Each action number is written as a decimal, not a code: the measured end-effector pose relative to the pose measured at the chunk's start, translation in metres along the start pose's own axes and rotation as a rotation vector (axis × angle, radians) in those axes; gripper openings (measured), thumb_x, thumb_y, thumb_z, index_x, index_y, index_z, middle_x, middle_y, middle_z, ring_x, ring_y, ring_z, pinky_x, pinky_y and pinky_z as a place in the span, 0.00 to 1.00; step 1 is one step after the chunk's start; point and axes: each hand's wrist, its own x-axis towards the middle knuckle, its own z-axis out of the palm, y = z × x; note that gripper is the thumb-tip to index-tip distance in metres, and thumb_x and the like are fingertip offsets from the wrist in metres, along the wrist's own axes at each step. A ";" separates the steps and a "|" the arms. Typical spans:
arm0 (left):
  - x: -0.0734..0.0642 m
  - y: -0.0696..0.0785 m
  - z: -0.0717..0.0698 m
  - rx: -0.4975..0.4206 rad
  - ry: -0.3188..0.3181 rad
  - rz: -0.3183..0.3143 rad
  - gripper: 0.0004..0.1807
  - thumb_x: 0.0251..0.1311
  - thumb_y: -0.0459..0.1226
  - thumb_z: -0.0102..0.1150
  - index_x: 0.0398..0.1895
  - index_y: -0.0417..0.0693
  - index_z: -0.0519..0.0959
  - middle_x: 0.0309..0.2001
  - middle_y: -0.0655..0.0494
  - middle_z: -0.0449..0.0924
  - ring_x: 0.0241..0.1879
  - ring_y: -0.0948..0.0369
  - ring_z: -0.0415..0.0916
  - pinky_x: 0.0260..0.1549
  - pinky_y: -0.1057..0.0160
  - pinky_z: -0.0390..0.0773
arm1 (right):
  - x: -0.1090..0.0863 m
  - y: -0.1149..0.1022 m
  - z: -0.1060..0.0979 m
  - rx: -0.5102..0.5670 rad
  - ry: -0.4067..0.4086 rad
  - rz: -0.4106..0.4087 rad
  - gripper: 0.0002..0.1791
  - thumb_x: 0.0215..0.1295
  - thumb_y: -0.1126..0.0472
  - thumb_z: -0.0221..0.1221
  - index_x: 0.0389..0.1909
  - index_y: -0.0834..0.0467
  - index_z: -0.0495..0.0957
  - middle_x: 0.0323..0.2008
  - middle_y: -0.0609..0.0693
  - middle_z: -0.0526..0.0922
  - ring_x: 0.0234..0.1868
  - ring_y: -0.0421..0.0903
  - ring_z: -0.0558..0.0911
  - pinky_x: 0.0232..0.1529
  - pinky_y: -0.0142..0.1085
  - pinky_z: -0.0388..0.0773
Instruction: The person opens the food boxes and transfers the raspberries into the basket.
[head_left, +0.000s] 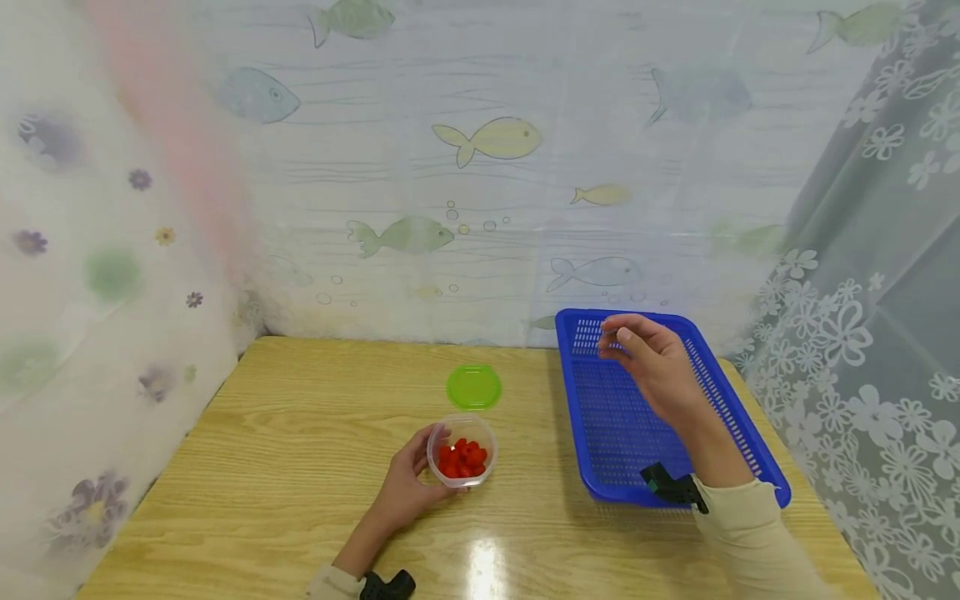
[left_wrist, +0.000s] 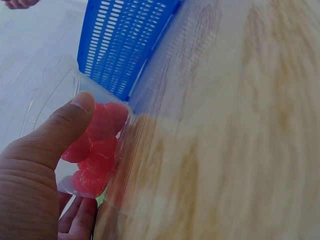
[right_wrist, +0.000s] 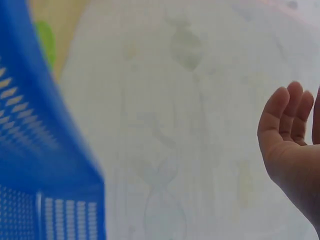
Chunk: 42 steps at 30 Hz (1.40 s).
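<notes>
My left hand (head_left: 408, 483) grips a small clear plastic tub (head_left: 491, 437) at the table's middle, thumb on the near side and fingers round the far side. Glossy, rounded red pieces (head_left: 462, 460) lie in its bottom; the left wrist view shows them through the wall beside the thumb (left_wrist: 82, 101). Over the blue basket (head_left: 630, 425) my right hand (head_left: 656, 362) is raised with fingers loosely bent. Nothing shows between those fingers, and in the right wrist view the hand (right_wrist: 292, 135) is apart from the basket wall (right_wrist: 60, 160).
A green lid (head_left: 474, 387) lies flat just behind the tub. The perforated basket stands at the right side of the wooden table (head_left: 300, 425). Fish-patterned sheeting (head_left: 480, 208) hangs along the back edge, with flowered curtains at both sides.
</notes>
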 end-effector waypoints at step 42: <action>0.001 -0.001 0.001 0.036 0.005 0.001 0.51 0.43 0.32 0.83 0.73 0.38 0.65 0.66 0.39 0.74 0.67 0.45 0.72 0.63 0.73 0.73 | -0.040 0.144 0.116 -0.331 0.106 0.444 0.10 0.70 0.67 0.60 0.49 0.64 0.83 0.55 0.56 0.80 0.59 0.54 0.73 0.60 0.44 0.76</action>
